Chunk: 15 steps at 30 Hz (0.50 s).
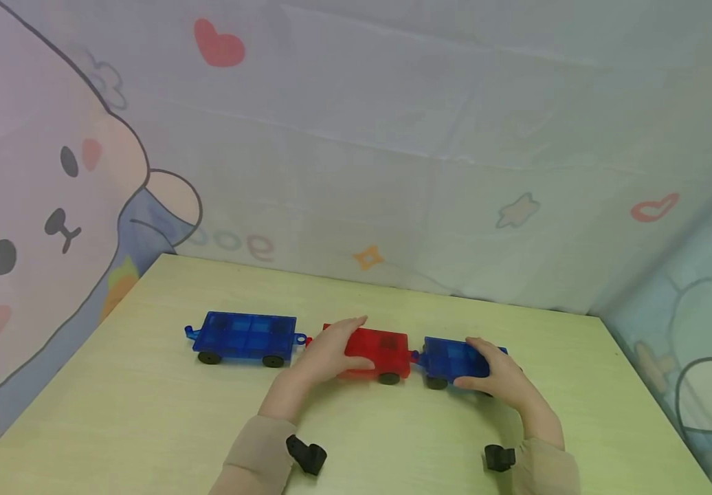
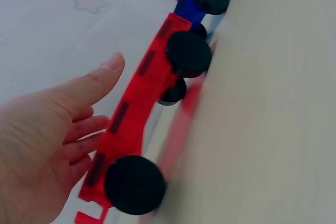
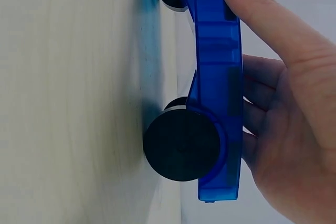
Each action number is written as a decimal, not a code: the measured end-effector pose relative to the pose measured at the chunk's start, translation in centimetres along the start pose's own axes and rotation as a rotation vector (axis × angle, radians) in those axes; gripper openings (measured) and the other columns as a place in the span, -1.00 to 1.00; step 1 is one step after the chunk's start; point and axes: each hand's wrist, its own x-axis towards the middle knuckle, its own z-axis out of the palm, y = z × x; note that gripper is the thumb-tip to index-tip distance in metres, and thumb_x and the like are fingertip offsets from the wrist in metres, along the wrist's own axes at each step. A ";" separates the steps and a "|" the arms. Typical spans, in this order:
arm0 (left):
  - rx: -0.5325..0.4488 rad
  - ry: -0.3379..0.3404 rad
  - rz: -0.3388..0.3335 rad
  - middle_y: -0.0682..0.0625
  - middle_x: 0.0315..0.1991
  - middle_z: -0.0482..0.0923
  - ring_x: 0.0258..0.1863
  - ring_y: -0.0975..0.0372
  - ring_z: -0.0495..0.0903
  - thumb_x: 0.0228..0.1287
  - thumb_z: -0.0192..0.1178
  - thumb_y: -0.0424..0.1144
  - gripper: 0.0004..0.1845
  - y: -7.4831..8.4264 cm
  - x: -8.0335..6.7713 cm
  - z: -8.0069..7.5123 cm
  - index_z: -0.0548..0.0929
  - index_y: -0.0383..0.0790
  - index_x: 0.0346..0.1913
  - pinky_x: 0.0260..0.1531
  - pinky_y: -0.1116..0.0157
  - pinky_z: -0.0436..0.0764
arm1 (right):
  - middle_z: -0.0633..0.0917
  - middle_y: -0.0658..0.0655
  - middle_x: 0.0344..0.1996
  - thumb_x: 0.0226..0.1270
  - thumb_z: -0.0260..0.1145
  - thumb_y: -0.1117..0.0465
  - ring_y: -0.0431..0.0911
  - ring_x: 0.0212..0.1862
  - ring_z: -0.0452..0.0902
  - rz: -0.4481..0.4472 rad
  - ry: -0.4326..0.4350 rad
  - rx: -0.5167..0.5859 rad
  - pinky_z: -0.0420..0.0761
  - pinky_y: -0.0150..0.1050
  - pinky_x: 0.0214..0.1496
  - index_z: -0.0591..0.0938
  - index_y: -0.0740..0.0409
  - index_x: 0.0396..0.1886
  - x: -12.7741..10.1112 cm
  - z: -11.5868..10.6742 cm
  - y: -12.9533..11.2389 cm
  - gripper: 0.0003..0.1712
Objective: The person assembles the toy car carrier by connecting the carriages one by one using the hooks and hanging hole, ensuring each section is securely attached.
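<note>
Three toy train cars with black wheels stand in a row on the table. My left hand point(image 1: 330, 352) is at the red train car point(image 1: 383, 344), fingers beyond its far side. In the left wrist view its thumb point(image 2: 107, 72) stays apart from the car. My right hand point(image 1: 501, 373) grips the right blue train car point(image 1: 445, 356), thumb on the near side and fingers behind. Between the red and right blue cars a blue hook point(image 1: 415, 357) meets the red end. The left blue train car point(image 1: 247, 332) is untouched; whether its ring links to the red car, I cannot tell.
The pale wooden table point(image 1: 164, 426) ends at a cloth backdrop point(image 1: 381, 158) printed with hearts, stars and a cartoon animal. Each sleeve carries a small black device point(image 1: 308, 455) at the wrist. A cloth also hangs at the right.
</note>
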 end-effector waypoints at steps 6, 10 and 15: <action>-0.027 0.028 0.013 -0.04 0.37 0.36 0.39 0.06 0.28 0.26 0.29 -0.12 -0.32 0.3 -0.7 -1.8 0.32 -0.14 0.41 0.33 0.04 0.35 | 0.20 0.44 0.41 0.15 0.41 -0.13 0.39 0.42 0.05 -0.009 0.011 -0.013 0.20 0.33 0.34 0.18 0.36 0.44 0.0 -0.3 -0.6 0.05; -0.077 0.071 0.009 -0.02 0.33 0.41 0.37 0.08 0.32 0.28 0.27 -0.11 -0.37 -0.1 -1.1 -2.9 0.37 -0.11 0.39 0.32 0.04 0.37 | 0.23 0.40 0.41 0.16 0.41 -0.10 0.34 0.42 0.10 -0.046 0.057 -0.028 0.21 0.30 0.35 0.20 0.32 0.44 0.1 -0.5 -1.9 0.01; -0.105 0.130 0.015 -0.01 0.36 0.36 0.38 0.06 0.30 0.29 0.22 0.04 -0.32 -1.6 -1.4 -3.9 0.31 -0.08 0.42 0.33 -0.02 0.34 | 0.30 0.31 0.40 0.18 0.43 -0.01 0.27 0.41 0.17 -0.094 0.103 -0.002 0.27 0.26 0.35 0.26 0.23 0.44 0.7 -0.4 -4.2 -0.09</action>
